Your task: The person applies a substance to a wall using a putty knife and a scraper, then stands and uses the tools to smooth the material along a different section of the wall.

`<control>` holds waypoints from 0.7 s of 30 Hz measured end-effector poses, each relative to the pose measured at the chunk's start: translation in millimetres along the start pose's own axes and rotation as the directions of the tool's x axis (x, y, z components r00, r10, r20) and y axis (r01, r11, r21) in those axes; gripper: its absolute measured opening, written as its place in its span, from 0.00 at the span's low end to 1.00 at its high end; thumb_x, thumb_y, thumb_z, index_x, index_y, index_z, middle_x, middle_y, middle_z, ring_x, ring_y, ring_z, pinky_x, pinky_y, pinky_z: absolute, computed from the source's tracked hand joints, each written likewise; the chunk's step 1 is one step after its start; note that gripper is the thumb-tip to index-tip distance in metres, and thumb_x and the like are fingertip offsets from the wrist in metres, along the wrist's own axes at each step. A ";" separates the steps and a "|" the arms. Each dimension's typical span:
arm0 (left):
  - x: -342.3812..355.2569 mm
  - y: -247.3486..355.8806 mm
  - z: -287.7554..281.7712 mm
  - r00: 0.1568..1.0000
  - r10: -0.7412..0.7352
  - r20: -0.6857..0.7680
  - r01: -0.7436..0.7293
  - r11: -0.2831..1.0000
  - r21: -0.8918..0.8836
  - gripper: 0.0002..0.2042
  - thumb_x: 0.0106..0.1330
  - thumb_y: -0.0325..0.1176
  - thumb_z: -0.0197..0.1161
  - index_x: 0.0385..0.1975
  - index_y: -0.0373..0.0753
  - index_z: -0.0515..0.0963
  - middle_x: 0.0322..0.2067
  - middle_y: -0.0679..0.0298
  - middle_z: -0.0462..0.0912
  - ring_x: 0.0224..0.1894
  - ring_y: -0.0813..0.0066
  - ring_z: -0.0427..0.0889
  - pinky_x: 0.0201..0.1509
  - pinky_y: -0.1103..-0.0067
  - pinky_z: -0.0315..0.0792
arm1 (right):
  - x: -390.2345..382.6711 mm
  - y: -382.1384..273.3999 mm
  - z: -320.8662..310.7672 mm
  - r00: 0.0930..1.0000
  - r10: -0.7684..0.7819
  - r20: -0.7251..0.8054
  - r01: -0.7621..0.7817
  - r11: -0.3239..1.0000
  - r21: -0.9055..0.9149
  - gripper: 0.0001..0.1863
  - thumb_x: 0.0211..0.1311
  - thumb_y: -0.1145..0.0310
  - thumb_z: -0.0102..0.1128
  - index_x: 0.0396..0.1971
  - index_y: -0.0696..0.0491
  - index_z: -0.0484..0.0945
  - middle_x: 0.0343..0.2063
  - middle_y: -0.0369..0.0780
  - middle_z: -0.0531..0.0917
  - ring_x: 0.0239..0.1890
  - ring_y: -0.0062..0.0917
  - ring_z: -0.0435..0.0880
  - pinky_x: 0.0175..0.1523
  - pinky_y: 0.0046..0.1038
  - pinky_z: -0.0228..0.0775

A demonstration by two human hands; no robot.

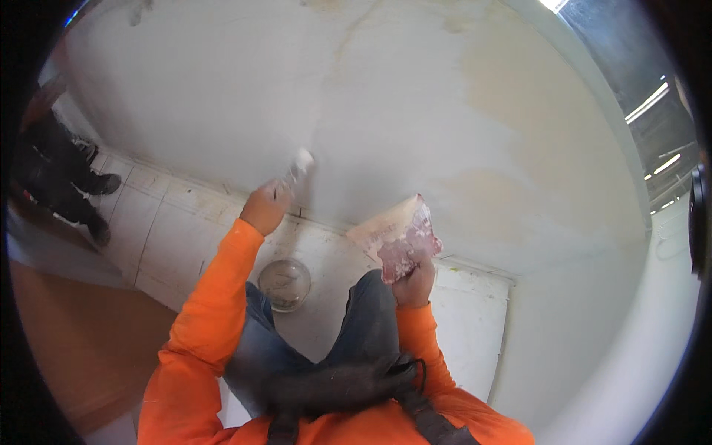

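Gripped in the left hand (267,207), a white-tipped tool (301,163) points to 1 o'clock; at 4 o'clock, the right hand (414,285) grasps a flat, smeared pinkish piece (402,236).

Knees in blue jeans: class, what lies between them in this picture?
In the head view, a clear round container on the pale floor, nearer the left knee.

To your left, the dark-trousered legs (67,159) of another person are showing, with a dark shoe (111,183). Nearer to you, a flat brown surface (96,341) is spreading. Below you, one clear round dish (284,285) is resting on the whitish floor (471,311). At upper right, bright light strips (647,102) are shining.
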State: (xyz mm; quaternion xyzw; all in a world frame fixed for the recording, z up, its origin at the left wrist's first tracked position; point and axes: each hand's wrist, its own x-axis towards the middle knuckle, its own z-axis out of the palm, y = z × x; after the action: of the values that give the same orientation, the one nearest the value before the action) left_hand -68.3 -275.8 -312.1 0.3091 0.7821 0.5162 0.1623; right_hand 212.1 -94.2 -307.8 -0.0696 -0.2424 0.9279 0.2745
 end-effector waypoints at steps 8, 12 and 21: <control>0.7 -139.0 -43.4 0.839 -0.394 0.375 0.383 0.918 0.107 0.12 0.65 0.38 0.59 0.35 0.33 0.77 0.20 0.64 0.76 0.19 0.75 0.74 0.21 0.75 0.67 | -26.5 -12.6 1.2 0.834 -0.510 -0.209 0.300 0.738 -0.605 0.12 0.58 0.73 0.46 0.38 0.62 0.75 0.35 0.45 0.82 0.36 0.33 0.83 0.42 0.35 0.77; -66.4 -329.4 -13.8 0.687 -0.678 0.262 0.634 0.735 0.240 0.10 0.67 0.37 0.56 0.33 0.37 0.80 0.27 0.57 0.82 0.27 0.64 0.80 0.32 0.67 0.74 | -20.6 -1.3 -3.9 0.914 -0.316 -0.255 0.198 0.895 -0.400 0.10 0.57 0.72 0.46 0.33 0.62 0.74 0.31 0.45 0.81 0.32 0.31 0.82 0.39 0.32 0.76; -104.6 -405.8 30.8 0.502 -0.832 0.235 0.864 0.496 -0.092 0.10 0.67 0.37 0.55 0.35 0.38 0.80 0.28 0.57 0.82 0.28 0.63 0.81 0.30 0.67 0.73 | -40.1 43.9 -105.7 0.784 -0.364 -0.502 0.071 0.857 -0.510 0.14 0.59 0.72 0.45 0.37 0.65 0.76 0.28 0.45 0.82 0.31 0.32 0.83 0.38 0.29 0.77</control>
State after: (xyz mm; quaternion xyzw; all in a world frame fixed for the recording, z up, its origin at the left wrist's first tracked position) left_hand -99.7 -434.1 -700.1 -0.0938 0.7614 0.4174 0.4871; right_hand 252.6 -104.6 -421.7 -0.3844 -0.3679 0.7358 0.4189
